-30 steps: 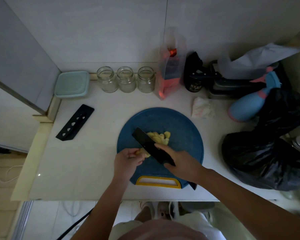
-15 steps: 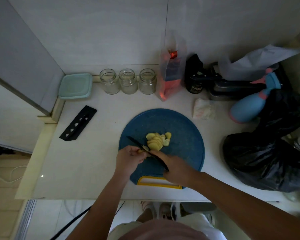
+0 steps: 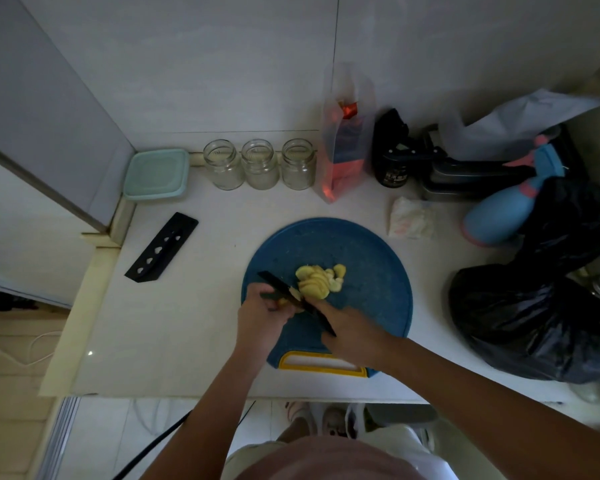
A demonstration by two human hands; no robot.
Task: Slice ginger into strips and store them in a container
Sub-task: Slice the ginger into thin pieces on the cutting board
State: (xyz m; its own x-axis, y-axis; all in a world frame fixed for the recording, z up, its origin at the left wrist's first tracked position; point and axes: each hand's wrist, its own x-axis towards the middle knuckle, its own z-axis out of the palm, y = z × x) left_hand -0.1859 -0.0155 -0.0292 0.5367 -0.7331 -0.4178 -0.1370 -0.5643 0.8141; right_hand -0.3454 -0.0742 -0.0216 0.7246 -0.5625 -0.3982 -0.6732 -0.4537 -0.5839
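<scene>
Left grip pinches a ginger piece; right grip holds the knife, blade on it. Cut slices lie just beyond the right grip.

- No text, brand or number could be read anywhere.
- The black jar bore a pale label, its print too small to read.

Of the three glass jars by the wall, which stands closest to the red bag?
The rightmost jar, right beside the red bag; the middle jar and left jar sit further toward the teal lidded container.
</scene>
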